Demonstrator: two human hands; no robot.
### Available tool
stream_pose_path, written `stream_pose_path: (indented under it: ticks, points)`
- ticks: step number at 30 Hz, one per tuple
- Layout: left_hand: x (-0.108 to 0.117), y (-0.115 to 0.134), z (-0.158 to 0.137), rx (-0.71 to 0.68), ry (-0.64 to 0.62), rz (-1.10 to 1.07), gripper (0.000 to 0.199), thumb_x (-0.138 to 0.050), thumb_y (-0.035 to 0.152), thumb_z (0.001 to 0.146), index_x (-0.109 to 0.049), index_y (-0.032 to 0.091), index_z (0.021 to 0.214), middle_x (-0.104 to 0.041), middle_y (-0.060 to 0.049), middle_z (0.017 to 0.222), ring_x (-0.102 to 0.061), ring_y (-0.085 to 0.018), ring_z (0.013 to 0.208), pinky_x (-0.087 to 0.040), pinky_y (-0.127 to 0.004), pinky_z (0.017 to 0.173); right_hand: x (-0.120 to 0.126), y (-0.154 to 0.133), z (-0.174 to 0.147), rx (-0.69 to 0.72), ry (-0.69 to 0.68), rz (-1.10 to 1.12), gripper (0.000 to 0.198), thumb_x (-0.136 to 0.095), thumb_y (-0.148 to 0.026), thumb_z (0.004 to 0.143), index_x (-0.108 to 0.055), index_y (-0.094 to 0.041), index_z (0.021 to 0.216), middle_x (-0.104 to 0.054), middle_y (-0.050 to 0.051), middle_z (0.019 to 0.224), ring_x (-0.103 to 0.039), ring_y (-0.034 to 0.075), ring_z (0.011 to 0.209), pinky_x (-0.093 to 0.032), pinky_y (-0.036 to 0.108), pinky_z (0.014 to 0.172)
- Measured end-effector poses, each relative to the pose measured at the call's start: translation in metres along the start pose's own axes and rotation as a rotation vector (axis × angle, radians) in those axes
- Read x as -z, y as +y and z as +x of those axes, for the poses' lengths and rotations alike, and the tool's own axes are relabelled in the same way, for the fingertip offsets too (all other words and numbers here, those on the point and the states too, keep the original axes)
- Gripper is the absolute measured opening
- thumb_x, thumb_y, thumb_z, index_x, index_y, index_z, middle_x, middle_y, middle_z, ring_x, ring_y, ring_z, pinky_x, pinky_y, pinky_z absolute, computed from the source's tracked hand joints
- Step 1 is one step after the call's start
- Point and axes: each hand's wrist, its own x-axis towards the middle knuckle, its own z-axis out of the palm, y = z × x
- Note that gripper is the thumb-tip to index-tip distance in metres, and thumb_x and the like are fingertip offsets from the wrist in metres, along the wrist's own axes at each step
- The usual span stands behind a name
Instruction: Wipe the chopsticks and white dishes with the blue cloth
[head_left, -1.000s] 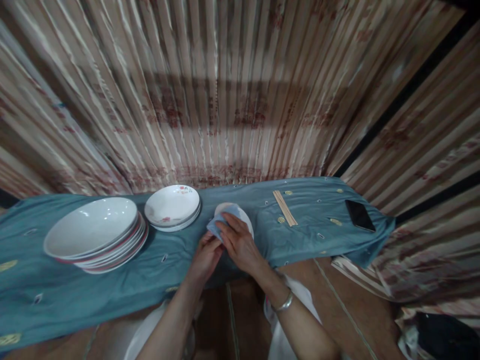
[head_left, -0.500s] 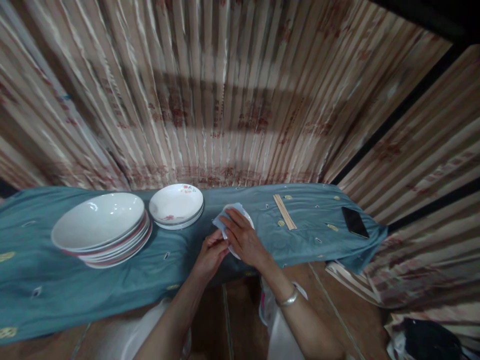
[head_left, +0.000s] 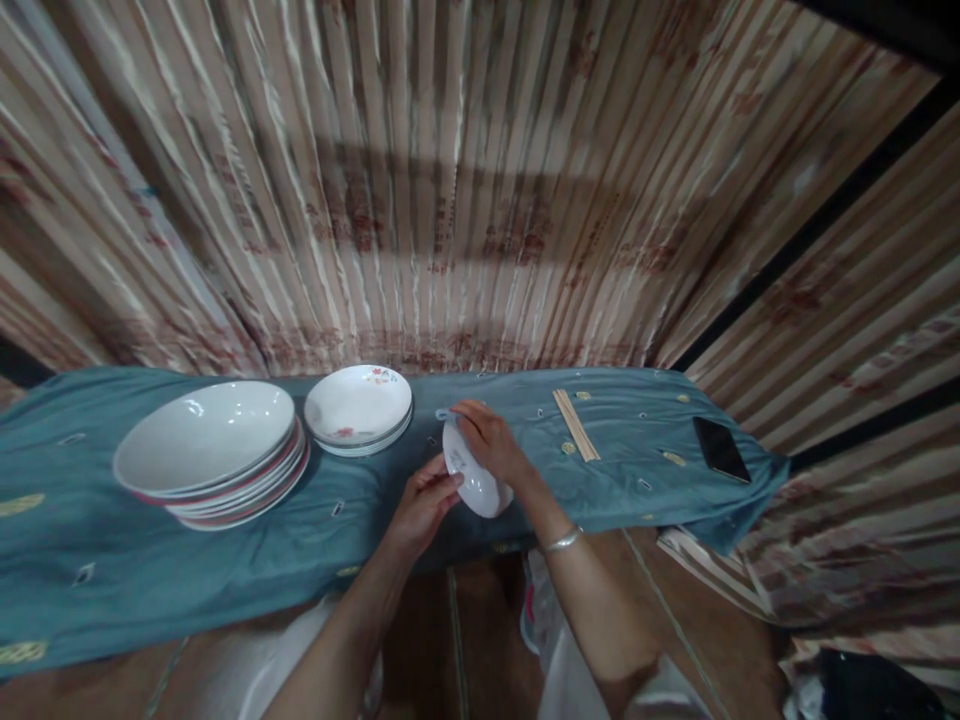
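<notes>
A small white bowl (head_left: pixel 471 478) with a faint grey pattern is tilted between my hands above the table's front part. My left hand (head_left: pixel 426 503) grips its near left edge, thumb on the white surface. Bent over the bowl's far right side, my right hand (head_left: pixel 487 440) holds a light blue cloth (head_left: pixel 444 413) against it. Only a small edge of the cloth shows past the fingers. To the left sits a stack of white plates (head_left: pixel 358 405) with flower prints, and farther left a taller stack of large white bowls (head_left: pixel 206 440).
A teal patterned cloth covers the long table (head_left: pixel 517 400). Several wooden chopsticks (head_left: pixel 576 425) lie right of my hands, and a black phone (head_left: pixel 720 448) is near the right end. A pleated curtain (head_left: pixel 450 200) hangs behind the table.
The bowl has turned to a steeper tilt, showing more of its white surface. My right hand has shifted to its far right edge, and less of the cloth shows.
</notes>
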Motion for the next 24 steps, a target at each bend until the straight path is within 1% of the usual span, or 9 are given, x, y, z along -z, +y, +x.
stream_pose_path:
  ticks: [4, 8, 13, 18, 24]
  points:
    - [0.001, 0.002, 0.002, 0.002, -0.011, 0.013, 0.037, -0.086, 0.023, 0.056, -0.075, 0.016, 0.091, -0.075, -0.007, 0.087, -0.068, -0.020, 0.081, -0.052, -0.034, 0.080, 0.001, 0.015, 0.004, -0.084, 0.001, 0.073, 0.035, -0.037, -0.030, 0.097, -0.064, -0.020, 0.117, -0.065, 0.008, 0.121, -0.057, 0.018, 0.115, -0.039, 0.035, 0.106]
    - [0.001, 0.002, 0.002, 0.000, -0.006, 0.014, 0.038, -0.086, 0.023, 0.056, -0.075, 0.015, 0.091, -0.075, -0.007, 0.088, -0.068, -0.021, 0.082, -0.052, -0.035, 0.081, -0.002, 0.030, 0.004, -0.145, 0.013, 0.129, 0.037, -0.037, -0.032, 0.095, -0.064, -0.020, 0.117, -0.066, 0.007, 0.121, -0.059, 0.018, 0.114, -0.040, 0.034, 0.105]
    - [0.003, 0.002, 0.004, -0.005, -0.004, 0.022, 0.038, -0.085, 0.023, 0.058, -0.075, 0.014, 0.093, -0.075, -0.008, 0.088, -0.068, -0.023, 0.085, -0.052, -0.037, 0.084, -0.005, 0.041, 0.002, -0.234, 0.033, 0.185, 0.039, -0.039, -0.034, 0.093, -0.065, -0.019, 0.118, -0.066, 0.008, 0.123, -0.059, 0.019, 0.115, -0.040, 0.034, 0.105]
    - [0.006, 0.002, 0.006, -0.006, -0.006, 0.008, 0.038, -0.085, 0.023, 0.057, -0.075, 0.014, 0.092, -0.075, -0.008, 0.088, -0.068, -0.023, 0.086, -0.052, -0.037, 0.084, -0.009, 0.053, -0.003, -0.323, 0.061, 0.210, 0.038, -0.040, -0.035, 0.092, -0.065, -0.021, 0.118, -0.067, 0.006, 0.123, -0.059, 0.020, 0.116, -0.040, 0.037, 0.105]
    - [0.009, 0.000, 0.006, -0.003, 0.006, 0.001, 0.040, -0.086, 0.023, 0.055, -0.074, 0.015, 0.092, -0.075, -0.007, 0.088, -0.069, -0.021, 0.083, -0.052, -0.037, 0.084, -0.013, 0.062, -0.012, -0.408, 0.091, 0.207, 0.037, -0.042, -0.033, 0.091, -0.064, -0.022, 0.118, -0.067, 0.005, 0.121, -0.060, 0.020, 0.113, -0.043, 0.036, 0.102]
